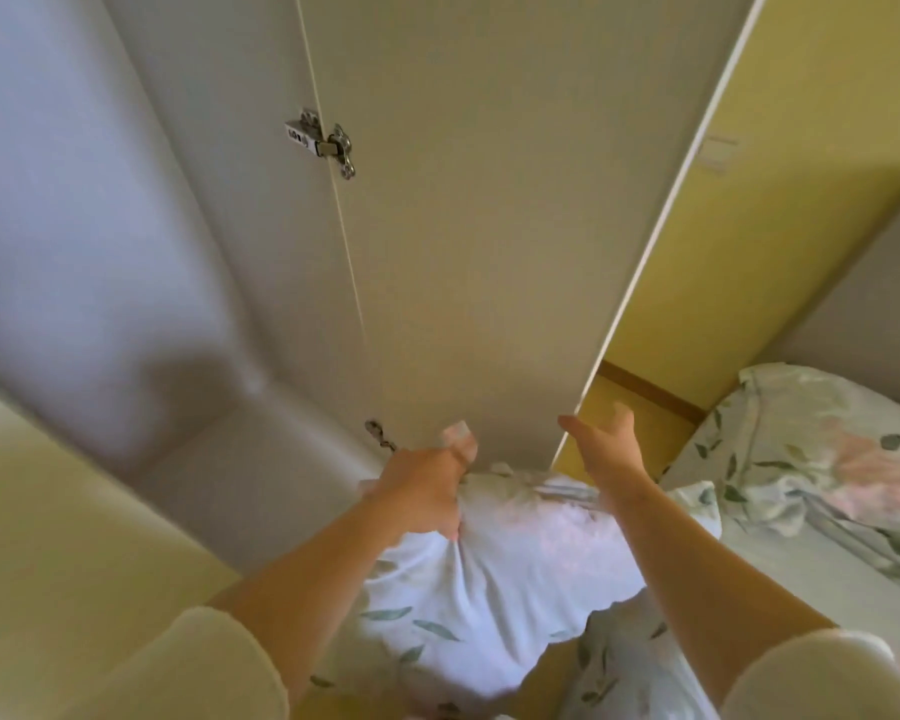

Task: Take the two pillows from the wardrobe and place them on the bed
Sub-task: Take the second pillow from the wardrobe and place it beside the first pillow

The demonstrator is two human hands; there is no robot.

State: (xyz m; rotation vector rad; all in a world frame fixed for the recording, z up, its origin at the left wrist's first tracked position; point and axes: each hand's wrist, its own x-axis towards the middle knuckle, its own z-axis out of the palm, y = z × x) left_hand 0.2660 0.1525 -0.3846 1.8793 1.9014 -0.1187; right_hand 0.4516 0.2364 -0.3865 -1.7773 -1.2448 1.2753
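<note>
One pillow point(515, 589) hangs bunched in the fingers point(448, 522) of the left hand point(427, 491).

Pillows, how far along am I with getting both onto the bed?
Done, apparently: one leaf-print pillow already lies on the bed. In hand: your left hand grips the second pillow in front of the open wardrobe door, while your right hand is open beside the door's edge. Left: carry this one to the bed.
</note>
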